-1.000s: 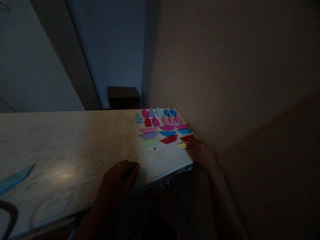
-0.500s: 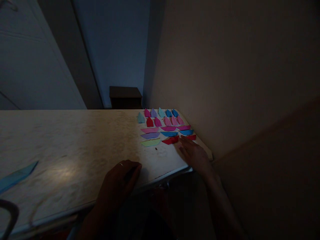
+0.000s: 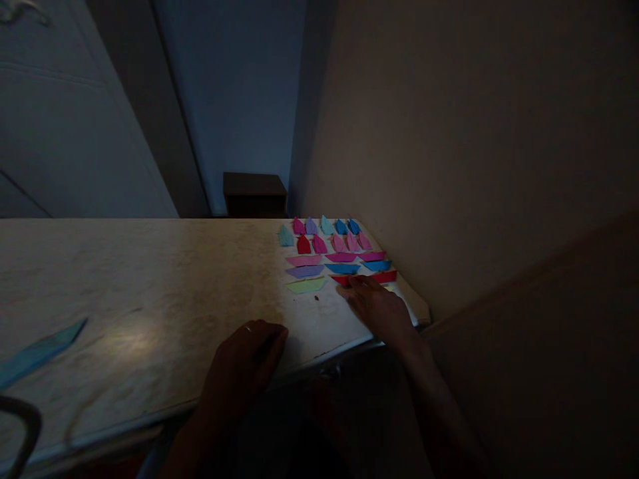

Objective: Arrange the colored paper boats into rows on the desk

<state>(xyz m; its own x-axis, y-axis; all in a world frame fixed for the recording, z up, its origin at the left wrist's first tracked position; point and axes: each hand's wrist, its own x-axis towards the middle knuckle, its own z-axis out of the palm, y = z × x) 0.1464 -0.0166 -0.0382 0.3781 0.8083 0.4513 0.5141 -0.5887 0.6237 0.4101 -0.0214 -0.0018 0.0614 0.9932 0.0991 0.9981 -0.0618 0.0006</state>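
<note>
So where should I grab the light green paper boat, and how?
I'd pinch the middle of the light green paper boat, coming from the near side. It lies sideways across the view, with pointed ends that might bend. The purple paper boat lies behind it and a red paper boat to its right, so the near side looks easiest.

No legible text anywhere — no labels, brands, numbers or signs.

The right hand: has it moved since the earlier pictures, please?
Yes. Judged against the dark speck on the table, the right hand has moved left, nearer to that speck.
</note>
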